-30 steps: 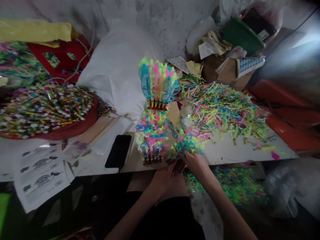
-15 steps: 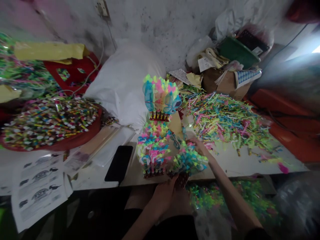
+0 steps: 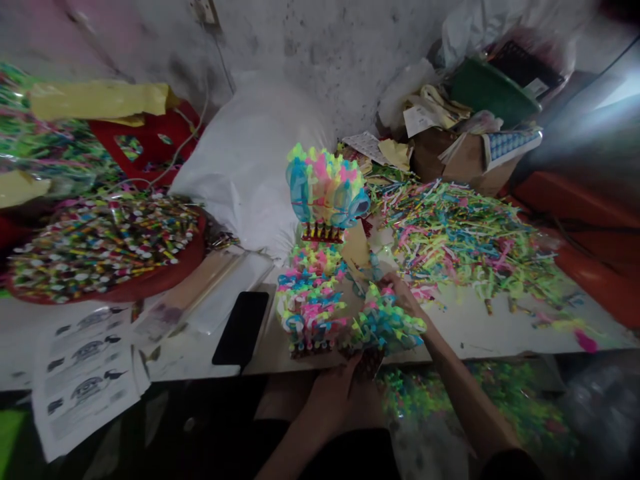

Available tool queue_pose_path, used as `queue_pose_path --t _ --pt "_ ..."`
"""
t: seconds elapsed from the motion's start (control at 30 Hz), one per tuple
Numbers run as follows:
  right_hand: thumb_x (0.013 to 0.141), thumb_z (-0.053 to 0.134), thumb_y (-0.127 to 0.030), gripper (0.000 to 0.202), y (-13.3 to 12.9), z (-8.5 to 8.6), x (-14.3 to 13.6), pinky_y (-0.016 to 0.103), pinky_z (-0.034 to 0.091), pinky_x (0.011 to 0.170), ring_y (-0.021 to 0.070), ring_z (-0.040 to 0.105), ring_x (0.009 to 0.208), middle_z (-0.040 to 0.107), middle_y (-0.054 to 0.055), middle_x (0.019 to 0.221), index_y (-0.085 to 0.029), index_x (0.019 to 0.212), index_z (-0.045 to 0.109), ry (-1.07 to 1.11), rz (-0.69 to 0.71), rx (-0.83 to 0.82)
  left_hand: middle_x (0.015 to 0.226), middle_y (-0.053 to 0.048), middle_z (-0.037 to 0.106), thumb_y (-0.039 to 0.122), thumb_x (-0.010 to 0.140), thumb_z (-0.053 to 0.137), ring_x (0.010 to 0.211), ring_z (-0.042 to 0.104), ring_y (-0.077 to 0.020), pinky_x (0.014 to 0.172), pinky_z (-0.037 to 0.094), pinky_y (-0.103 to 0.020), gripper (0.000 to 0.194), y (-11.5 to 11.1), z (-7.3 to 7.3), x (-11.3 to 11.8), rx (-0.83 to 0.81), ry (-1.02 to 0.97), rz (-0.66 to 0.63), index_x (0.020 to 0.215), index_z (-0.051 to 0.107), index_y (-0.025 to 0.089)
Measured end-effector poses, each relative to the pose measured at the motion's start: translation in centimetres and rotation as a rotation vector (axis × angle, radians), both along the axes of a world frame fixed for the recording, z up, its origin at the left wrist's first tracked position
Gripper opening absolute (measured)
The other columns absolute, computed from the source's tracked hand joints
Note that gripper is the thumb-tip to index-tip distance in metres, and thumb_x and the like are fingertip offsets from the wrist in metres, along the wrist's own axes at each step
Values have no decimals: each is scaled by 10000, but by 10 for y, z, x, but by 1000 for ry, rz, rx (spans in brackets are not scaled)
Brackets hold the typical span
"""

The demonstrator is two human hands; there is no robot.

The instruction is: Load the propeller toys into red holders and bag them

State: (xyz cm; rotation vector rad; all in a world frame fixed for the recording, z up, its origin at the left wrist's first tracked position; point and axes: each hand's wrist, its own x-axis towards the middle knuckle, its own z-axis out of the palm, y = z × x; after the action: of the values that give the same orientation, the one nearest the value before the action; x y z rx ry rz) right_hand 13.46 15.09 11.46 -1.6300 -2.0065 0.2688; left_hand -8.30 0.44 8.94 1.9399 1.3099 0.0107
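Note:
My left hand point(image 3: 340, 383) is closed on the near edge of a dark red holder point(image 3: 369, 363) at the table's front. From this holder a bunch of small neon plastic pieces point(image 3: 387, 323), mostly blue and green, leans away to the right. At the far side of the bunch is my right hand point(image 3: 400, 291), its fingers curled by some pink and blue pieces; what they grip is partly hidden. Just left stands another packed set of pink, blue and white pieces point(image 3: 313, 307) on a dark red base. Behind it rises a taller filled holder point(image 3: 325, 190).
A heap of loose coloured sticks point(image 3: 450, 233) spreads across the right of the table. On the left are a black phone point(image 3: 243, 327), clear plastic sleeves point(image 3: 227, 293), printed sheets point(image 3: 83, 373) and a red basin point(image 3: 145, 287) full of small parts. A white sack point(image 3: 240, 153) leans behind.
The view has shifted slightly, so the right-side things sit further right. Both hands keep nearly the same places at the holder and the bunch.

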Motion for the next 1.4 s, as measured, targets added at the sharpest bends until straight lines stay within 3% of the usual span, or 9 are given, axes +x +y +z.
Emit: queue_pose_path --t 0.13,0.3,0.53,0.67,0.83,0.97,1.1,1.27,1.4 --pt "820 374 -395 288 -4 12 32 221 471 499 131 614 561 668 66 696 -172 770 549 79 -117 -60 1224 -103 599 250 875 361 1049 601 -245 875 461 -367 566 -5 -4 0 6 -16 8 1429 251 229" --pt "734 508 -473 287 -43 43 78 205 320 294 90 471 310 648 23 634 -188 764 509 303 -360 -238 1171 -71 624 250 878 370 1013 608 -203 872 445 -305 578 -11 -9 -1 46 -117 47 1436 219 247" --pt "597 638 -609 488 -108 67 124 246 392 356 97 476 351 605 8 608 -164 787 572 345 -438 -310 1104 -51 649 271 900 346 984 608 -187 877 439 -294 444 -13 -5 -6 62 -143 83 1338 404 226" --pt "619 580 -672 545 -149 85 123 256 395 395 117 499 404 642 30 660 -186 859 635 53 -466 -211 1096 -32 645 260 900 344 999 599 -174 875 435 -286 409 -17 0 -23 60 -134 106 1296 446 241" --pt "747 515 -616 444 -183 103 77 246 437 457 123 513 431 640 12 604 -227 875 685 -93 -286 -113 1045 -10 658 298 913 328 953 608 -161 849 441 -275 389 -22 -3 -37 20 -160 151 1280 450 263" --pt "819 510 -524 349 -189 93 29 220 482 484 141 606 509 689 13 671 -227 859 689 73 -92 -180 1030 -5 662 300 910 339 948 607 -165 848 439 -277 374 -23 -7 -35 21 -184 167 1257 474 267" --pt "879 473 -433 279 -186 63 -8 202 520 564 146 675 593 717 -5 700 -227 946 649 158 -57 -141 1040 -13 663 302 905 352 949 608 -173 843 440 -282 381 -24 -9 -33 19 -172 183 1262 474 255" --pt "900 442 -422 277 -180 26 -28 198 538 593 161 704 655 730 0 680 -215 935 623 157 -132 -31 1019 -31 669 280 904 350 943 610 -174 844 444 -282 379 -26 -9 -35 37 -173 185 1256 478 225" --pt "914 432 -381 260 -178 13 -32 188 536 590 155 706 665 736 14 700 -201 923 620 143 -136 50 1015 -28 671 276 902 355 932 619 -181 826 454 -291 384 -25 -8 -36 38 -159 178 1267 466 225"
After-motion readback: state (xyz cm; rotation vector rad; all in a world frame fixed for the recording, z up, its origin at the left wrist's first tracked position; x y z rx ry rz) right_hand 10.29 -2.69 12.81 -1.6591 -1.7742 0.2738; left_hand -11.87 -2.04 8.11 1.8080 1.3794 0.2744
